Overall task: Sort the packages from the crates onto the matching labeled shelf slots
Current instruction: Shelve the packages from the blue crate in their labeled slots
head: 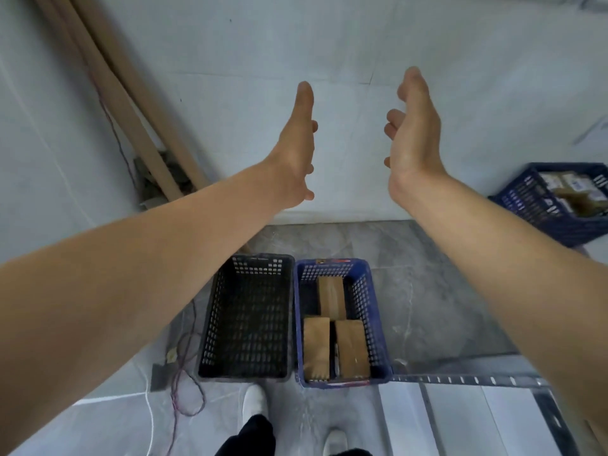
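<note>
Both arms stretch forward above the floor, palms facing each other. My left hand (296, 143) has straight fingers and holds nothing. My right hand (413, 130) is empty too, fingers loosely bent. Below them on the floor stands a blue crate (383, 327) with three brown cardboard packages (350, 347) lying in it. To its left, touching it, is a black crate (210, 324) with nothing visible inside. A second blue crate (529, 205) with several packages sits at the right edge.
A metal shelf frame (467, 379) with white boards runs along the lower right. Brown tubes (131, 103) lean in the left wall corner. A thin cable (184, 380) trails on the grey floor left of the black crate. My white shoes (255, 401) stand before the crates.
</note>
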Available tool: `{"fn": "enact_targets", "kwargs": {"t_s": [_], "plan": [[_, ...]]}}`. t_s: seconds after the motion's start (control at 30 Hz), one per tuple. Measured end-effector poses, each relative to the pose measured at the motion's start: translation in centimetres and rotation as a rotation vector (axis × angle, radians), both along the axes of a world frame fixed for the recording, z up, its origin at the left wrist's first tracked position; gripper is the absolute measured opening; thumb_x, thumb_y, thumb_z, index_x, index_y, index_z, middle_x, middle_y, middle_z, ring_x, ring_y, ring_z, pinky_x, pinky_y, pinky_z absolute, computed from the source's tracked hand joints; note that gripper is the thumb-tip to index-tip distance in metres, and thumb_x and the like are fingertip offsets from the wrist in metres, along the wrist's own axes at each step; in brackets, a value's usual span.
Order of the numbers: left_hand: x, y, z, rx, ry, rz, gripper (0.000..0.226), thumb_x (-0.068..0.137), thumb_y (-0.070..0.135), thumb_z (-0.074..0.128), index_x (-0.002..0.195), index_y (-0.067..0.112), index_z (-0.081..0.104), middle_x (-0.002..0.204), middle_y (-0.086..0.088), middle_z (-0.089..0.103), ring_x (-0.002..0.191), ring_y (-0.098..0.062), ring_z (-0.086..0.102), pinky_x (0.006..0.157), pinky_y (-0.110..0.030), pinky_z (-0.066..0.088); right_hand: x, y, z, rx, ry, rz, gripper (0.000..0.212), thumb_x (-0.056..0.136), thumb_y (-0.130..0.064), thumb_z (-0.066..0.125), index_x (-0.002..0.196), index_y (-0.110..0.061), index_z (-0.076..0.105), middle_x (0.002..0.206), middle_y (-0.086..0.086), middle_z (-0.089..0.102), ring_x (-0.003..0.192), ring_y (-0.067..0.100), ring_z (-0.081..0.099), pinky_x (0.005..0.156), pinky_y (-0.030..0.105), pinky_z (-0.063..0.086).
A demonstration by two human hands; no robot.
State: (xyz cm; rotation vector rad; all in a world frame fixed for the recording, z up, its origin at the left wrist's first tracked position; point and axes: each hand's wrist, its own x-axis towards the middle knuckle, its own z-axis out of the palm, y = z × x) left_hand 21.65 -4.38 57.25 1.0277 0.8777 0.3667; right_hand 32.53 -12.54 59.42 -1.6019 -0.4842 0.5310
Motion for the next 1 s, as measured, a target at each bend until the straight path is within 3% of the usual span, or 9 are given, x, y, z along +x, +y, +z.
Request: {"fn": "enact_targets", "kwargs": {"t_s": [0.2,0.3,0.43,0.57,0.67,0.77,0.83,0.93,1.0], "plan": [[2.5,1.4,-4.7,-0.092,0.05,-0.054,0.092,0.087,0.087,0.022,0.159,0.031,0.025,0.168,0.001,0.015,0.154,-0.031,0.013,0.118,-0.069,0.01,2.0,1.1,-5.4,-0.068,0.076,-0.039,0.068,0.091,-0.066,0.045,0.146,-0.027,0.052,0.148,-0.003,0.053,0.135,0.011,0.049,0.11,0.037,0.036],[3.8,1.5,-7.9,-0.129,0.094,-0.047,0.092,0.087,0.087,0.022,0.159,0.03,0.026,0.168,0.002,0.016,0.154,-0.031,0.014,0.117,-0.069,0.011,3.4,1.3,-8.9,-0.102,0.118,-0.042,0.06,0.102,-0.061,0.043,0.15,-0.026,0.049,0.151,-0.002,0.051,0.137,0.012,0.047,0.114,0.038,0.034],[5.3,0.8,-12.9,-0.183,0.131,-0.017,0.088,0.09,0.083,0.02,0.161,0.03,0.021,0.168,0.003,0.016,0.154,-0.03,0.012,0.117,-0.068,0.011,5.1,1.3,-14.8,-0.143,0.204,-0.04,0.072,0.09,-0.065,0.046,0.151,-0.026,0.048,0.153,-0.001,0.048,0.14,0.014,0.045,0.114,0.039,0.031],[6.4,-0.5,-18.6,-0.244,0.207,-0.021,0.09,0.089,0.084,0.017,0.161,0.031,0.019,0.169,0.001,0.011,0.155,-0.03,0.012,0.116,-0.068,0.012,6.9,0.8,-21.3,-0.218,0.277,-0.019,0.064,0.099,-0.063,0.044,0.153,-0.028,0.046,0.154,-0.004,0.048,0.14,0.012,0.044,0.11,0.037,0.031],[7.1,-1.9,-23.2,-0.291,0.258,-0.01,0.088,0.09,0.084,0.018,0.161,0.032,0.017,0.169,0.0,0.011,0.154,-0.031,0.013,0.115,-0.07,0.013,7.3,-0.4,-26.2,-0.272,0.31,0.002,0.079,0.085,-0.069,0.045,0.153,-0.028,0.045,0.152,-0.008,0.048,0.139,0.011,0.045,0.114,0.04,0.031],[7.7,-3.2,-27.8,-0.358,0.288,0.015,0.09,0.089,0.084,0.022,0.161,0.031,0.017,0.169,-0.002,0.012,0.154,-0.033,0.013,0.114,-0.071,0.014,7.9,-1.8,-31.3,-0.285,0.345,-0.008,0.065,0.098,-0.061,0.048,0.154,-0.028,0.042,0.148,-0.008,0.048,0.141,0.014,0.045,0.12,0.04,0.033],[7.9,-3.9,-30.8,-0.403,0.32,0.032,0.091,0.088,0.085,0.024,0.161,0.031,0.017,0.169,-0.002,0.012,0.154,-0.034,0.013,0.114,-0.071,0.013,8.3,-2.6,-34.7,-0.328,0.371,-0.007,0.047,0.102,-0.059,0.046,0.141,-0.033,0.051,0.146,-0.004,0.054,0.133,0.014,0.052,0.112,0.037,0.041],[8.1,-5.0,-35.4,-0.447,0.364,0.037,0.092,0.088,0.086,0.024,0.161,0.031,0.019,0.169,-0.002,0.011,0.154,-0.033,0.011,0.115,-0.07,0.013,8.4,-3.6,-39.7,-0.421,0.392,0.005,0.027,0.106,-0.057,0.041,0.094,-0.037,0.054,0.111,-0.01,0.063,0.097,0.0,0.057,0.084,0.033,0.04],[7.9,-5.7,-38.6,-0.476,0.394,0.039,0.09,0.088,0.085,0.023,0.16,0.03,0.023,0.169,-0.002,0.012,0.154,-0.033,0.011,0.117,-0.069,0.012,8.2,-4.1,-43.2,-0.451,0.393,-0.002,0.028,0.107,-0.055,0.038,0.089,-0.038,0.053,0.104,-0.015,0.06,0.089,-0.001,0.052,0.091,0.037,0.038]]}}
